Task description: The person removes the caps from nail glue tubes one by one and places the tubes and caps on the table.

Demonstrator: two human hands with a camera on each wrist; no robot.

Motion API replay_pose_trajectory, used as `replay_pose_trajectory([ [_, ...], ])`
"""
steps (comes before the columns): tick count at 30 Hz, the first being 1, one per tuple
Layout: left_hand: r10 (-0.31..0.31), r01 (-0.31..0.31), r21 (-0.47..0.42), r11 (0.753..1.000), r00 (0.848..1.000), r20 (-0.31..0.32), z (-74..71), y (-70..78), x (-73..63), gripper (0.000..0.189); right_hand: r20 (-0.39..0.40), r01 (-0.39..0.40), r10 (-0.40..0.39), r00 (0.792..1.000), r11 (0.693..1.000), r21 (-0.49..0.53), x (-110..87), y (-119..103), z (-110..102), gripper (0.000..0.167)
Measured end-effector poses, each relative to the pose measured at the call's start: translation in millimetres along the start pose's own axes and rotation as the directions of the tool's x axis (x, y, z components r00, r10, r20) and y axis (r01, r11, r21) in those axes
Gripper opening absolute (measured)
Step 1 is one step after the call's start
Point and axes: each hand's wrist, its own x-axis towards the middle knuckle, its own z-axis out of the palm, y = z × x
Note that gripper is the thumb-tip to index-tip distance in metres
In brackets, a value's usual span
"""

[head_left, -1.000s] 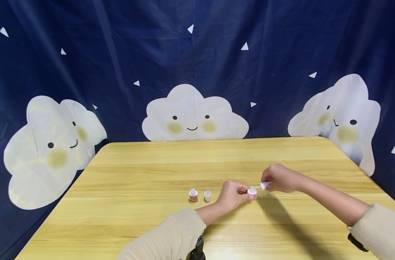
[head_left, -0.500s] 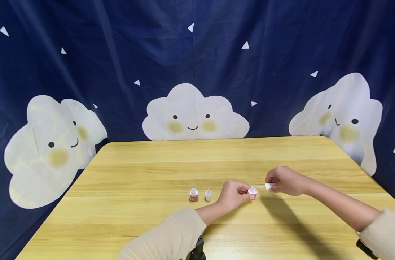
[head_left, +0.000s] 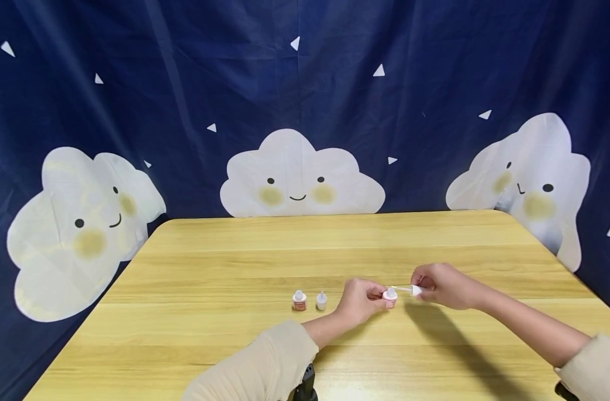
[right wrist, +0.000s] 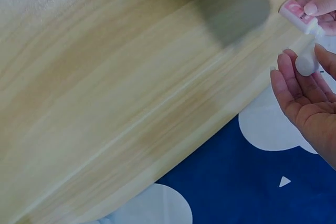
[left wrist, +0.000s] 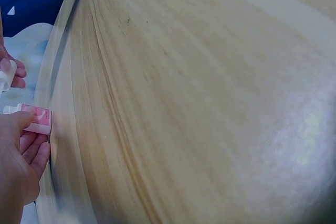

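My left hand (head_left: 357,301) pinches a small white bottle (head_left: 390,299) with a pink label between thumb and fingers, close over the table. In the left wrist view the label of this bottle (left wrist: 41,118) faces the camera. My right hand (head_left: 447,285) pinches a white cap (head_left: 416,290) with a thin applicator stem, which points left and overlaps the bottle's mouth in the head view. In the right wrist view the rounded cap (right wrist: 306,65) sits between thumb and fingers, right beside the bottle's neck.
A second small bottle (head_left: 299,301) with a reddish label stands upright on the wooden table (head_left: 209,334), left of my left hand. Next to it a white cap (head_left: 321,302) stands with its stem up. A dark blue curtain (head_left: 184,111) hangs behind the table.
My right hand has moved right and slightly down with the cap, and the stem now shows more fully. My left hand has stayed in place with the bottle.
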Motion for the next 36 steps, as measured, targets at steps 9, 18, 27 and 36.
replay_pose_trajectory([
  [9,-0.01,0.01,-0.022,1.0,1.0,0.001,0.3,0.3,-0.6,0.021,-0.06,-0.01,0.016,0.998,0.995,0.095,-0.3,6,12,0.014],
  [18,0.02,-0.02,-0.003,1.0,1.0,0.006,0.2,-1.5,-1.1,0.022,-0.128,-0.052,0.067,0.99,0.992,0.115,-2.5,11,22,0.013],
  [27,0.017,-0.017,0.004,1.0,1.0,0.003,0.9,-2.1,-1.1,0.022,-0.212,-0.055,0.075,0.974,0.993,0.101,-5.3,18,33,0.011],
  [36,0.001,-0.001,-0.007,1.0,1.0,0.003,0.0,-0.7,-2.0,0.022,-0.279,-0.065,0.096,0.955,0.991,0.118,-6.3,23,43,0.012],
])
